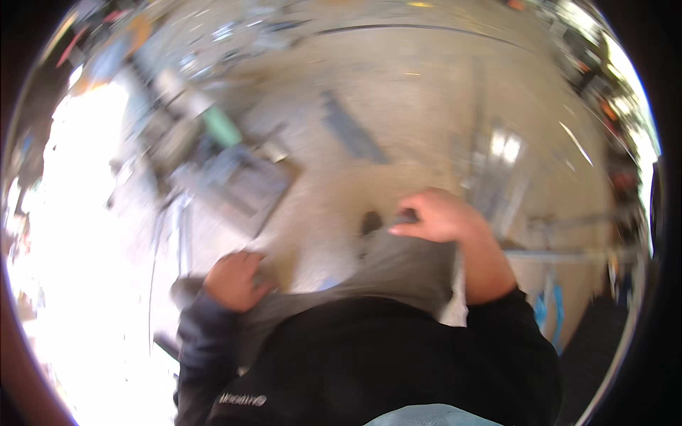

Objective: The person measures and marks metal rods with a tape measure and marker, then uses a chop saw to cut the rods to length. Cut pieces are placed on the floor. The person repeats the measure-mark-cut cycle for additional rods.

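Note:
My right hand point(442, 215) is over my right knee, its thumb and fingers curled round a small dark thing point(408, 216) that I cannot make out. By my left knee, my left hand point(233, 281) is bent, thumb and fingers curled about something greyish that blurs into the grey trousers point(387, 266). Motion smears both hands. Ahead of the left hand sits a grey metal machine or plate-like base point(259, 188), with a green part point(222, 126) behind it.
A flat blue-grey strip point(352, 131) lies on the brown floor point(419, 106) ahead. Blurred metal lengths point(501, 184) stretch along the right, near a pale bar point(568, 254) and a blue loop point(550, 309). Scattered metal pieces point(241, 35) cover the far left. Bright glare hides the left side.

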The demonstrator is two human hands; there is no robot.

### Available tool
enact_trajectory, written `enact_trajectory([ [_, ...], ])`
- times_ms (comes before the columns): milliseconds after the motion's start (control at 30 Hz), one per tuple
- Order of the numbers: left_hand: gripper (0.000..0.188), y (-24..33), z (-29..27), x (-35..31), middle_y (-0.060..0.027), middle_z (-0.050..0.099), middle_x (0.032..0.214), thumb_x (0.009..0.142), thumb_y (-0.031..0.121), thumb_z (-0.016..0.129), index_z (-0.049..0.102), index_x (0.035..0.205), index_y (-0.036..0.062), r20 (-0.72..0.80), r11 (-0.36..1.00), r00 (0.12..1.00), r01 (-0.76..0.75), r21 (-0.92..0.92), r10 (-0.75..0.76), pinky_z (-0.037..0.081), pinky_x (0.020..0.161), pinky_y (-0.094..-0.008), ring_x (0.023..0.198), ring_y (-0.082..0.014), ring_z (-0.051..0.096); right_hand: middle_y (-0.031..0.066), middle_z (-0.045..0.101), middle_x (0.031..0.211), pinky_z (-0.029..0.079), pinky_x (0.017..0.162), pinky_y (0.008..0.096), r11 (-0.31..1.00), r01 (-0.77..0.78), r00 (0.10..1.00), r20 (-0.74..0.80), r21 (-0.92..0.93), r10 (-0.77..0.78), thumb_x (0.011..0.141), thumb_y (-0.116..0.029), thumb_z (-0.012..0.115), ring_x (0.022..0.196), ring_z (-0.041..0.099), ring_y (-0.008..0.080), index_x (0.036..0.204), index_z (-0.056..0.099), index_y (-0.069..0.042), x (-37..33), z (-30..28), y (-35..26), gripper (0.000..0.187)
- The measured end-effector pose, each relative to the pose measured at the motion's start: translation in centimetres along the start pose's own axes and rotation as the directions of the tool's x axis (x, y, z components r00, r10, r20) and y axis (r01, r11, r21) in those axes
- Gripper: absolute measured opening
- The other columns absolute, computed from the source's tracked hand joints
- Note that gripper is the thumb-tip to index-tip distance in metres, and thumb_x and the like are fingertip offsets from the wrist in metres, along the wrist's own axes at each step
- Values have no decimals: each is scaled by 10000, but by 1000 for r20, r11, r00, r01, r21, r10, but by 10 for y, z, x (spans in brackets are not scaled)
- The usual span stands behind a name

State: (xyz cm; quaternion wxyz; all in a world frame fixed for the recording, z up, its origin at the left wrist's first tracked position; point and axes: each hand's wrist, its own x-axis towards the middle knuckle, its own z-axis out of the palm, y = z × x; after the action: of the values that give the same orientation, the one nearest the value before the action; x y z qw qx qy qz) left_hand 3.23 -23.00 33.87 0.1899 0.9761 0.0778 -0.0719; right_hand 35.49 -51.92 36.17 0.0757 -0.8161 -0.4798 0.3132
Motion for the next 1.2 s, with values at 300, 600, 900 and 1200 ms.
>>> enact_trajectory([
  [300, 436, -54, -26, -31, -175, 681, 1036, 832, 286, 784, 638, 1153, 29, -180, 969, 953, 229, -94, -243, 544, 874, -462, 1005, -376, 666, 197, 764, 946, 596, 821, 422, 937, 346, 833, 444, 46, -329, 809, -396, 844, 900, 753, 350, 1016, 731, -1, 100, 18, -58, 459],
  [600, 381, -84, -5, -137, -160, 732, 1067, 941, 331, 741, 697, 1120, -3, -423, 634, 525, 325, -702, -738, 560, 908, -394, 998, -309, 714, 199, 753, 900, 589, 787, 415, 948, 315, 813, 528, -45, -245, 788, -328, 859, 854, 747, 332, 978, 729, 26, 141, 27, -71, 422],
  [900, 576, -53, 193, -340, -195, 748, 996, 858, 543, 749, 740, 1055, 2, 51, -181, -181, 833, -522, -982, 571, 867, -430, 982, -361, 717, 180, 736, 835, 563, 702, 396, 902, 421, 760, 581, -97, -293, 773, -208, 863, 746, 710, 270, 883, 705, 39, 178, 56, -99, 313],
  [1200, 805, 49, 434, -446, -275, 738, 1101, 815, 714, 680, 765, 1070, -44, 535, -673, -420, 559, -484, -733, 557, 942, -442, 1079, -401, 708, 114, 672, 705, 511, 636, 367, 911, 366, 803, 560, -190, -206, 820, -180, 826, 654, 613, 181, 835, 692, 34, 195, 76, -114, 253],
])
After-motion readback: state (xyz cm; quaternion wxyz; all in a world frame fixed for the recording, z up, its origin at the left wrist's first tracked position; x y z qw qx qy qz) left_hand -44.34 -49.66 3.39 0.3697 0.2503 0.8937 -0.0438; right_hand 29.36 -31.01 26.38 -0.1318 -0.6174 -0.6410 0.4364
